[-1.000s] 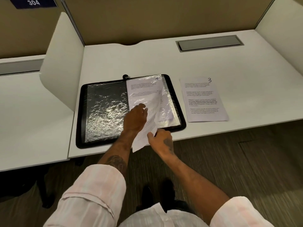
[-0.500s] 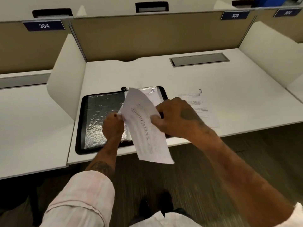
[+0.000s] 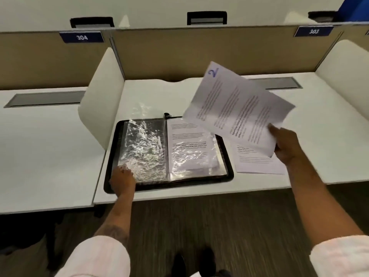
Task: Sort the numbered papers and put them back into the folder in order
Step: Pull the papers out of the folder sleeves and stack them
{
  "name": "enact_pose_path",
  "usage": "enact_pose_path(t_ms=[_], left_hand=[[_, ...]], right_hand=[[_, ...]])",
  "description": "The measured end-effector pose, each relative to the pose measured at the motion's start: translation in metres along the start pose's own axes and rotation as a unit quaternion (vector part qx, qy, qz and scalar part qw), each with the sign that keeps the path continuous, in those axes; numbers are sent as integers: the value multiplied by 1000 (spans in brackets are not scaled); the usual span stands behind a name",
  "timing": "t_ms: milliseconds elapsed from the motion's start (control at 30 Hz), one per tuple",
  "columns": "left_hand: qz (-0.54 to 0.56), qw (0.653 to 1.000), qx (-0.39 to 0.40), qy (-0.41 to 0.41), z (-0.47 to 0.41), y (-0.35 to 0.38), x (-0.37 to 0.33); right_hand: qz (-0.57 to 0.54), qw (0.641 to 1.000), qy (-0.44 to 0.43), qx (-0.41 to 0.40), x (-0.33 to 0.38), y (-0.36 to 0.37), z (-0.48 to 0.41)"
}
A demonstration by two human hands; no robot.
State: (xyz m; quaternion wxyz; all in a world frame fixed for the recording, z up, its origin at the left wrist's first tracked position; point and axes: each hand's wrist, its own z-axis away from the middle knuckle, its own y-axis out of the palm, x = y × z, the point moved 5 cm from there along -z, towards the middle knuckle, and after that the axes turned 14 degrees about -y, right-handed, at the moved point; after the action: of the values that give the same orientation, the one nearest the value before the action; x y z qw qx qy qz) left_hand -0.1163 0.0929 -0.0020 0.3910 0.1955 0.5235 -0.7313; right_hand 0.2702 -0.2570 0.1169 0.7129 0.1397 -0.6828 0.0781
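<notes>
aloft, sheet 2 [image 3: 235,108] in pinch of right hand [image 3: 287,145]; left hand [image 3: 122,179] relaxed on crinkly plastic sleeve [image 3: 145,144]

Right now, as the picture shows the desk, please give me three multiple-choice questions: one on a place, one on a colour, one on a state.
1. Where does the loose sheet lie, relative to the folder?
A. left of it
B. right of it
C. inside it

2. What colour is the number on the sheet marked 2?
A. red
B. green
C. blue

3. In what state is the sheet marked 2?
A. held in the air by the right hand
B. flat in a sleeve
C. crumpled

Answers:
1 B, it lies on the desk past the folder's right edge.
2 C, the 2 is in blue ink.
3 A, the right hand grips its corner above the desk.
</notes>
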Motion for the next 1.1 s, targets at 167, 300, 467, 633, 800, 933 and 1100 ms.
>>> enact_pose_path(t_ms=[167, 300, 467, 633, 800, 933, 1100], left_hand=[[9, 998, -52, 25, -4, -21, 8], [-26, 995, -62, 68, -18, -28, 15], [-105, 987, -42, 116, -25, -28, 30], [-109, 982, -12, 157, -24, -33, 36], [-146, 960, -51, 234, -22, -30, 27], [-164, 919, 23, 357, 10, 17, -8], [-263, 838, 168, 447, 58, 90, -37]], right_hand=[[-33, 988, 117, -97, -85, -23, -8], [-7, 973, 168, -156, -140, -37, -5], [-8, 966, 194, -172, -167, -41, 7], [25, 939, 265, -218, -177, -49, 14], [362, 910, 200, 30, -143, 0, 43], [493, 840, -43, 221, -134, 82, 65], [552, 732, -235, 322, -153, 135, 77]])
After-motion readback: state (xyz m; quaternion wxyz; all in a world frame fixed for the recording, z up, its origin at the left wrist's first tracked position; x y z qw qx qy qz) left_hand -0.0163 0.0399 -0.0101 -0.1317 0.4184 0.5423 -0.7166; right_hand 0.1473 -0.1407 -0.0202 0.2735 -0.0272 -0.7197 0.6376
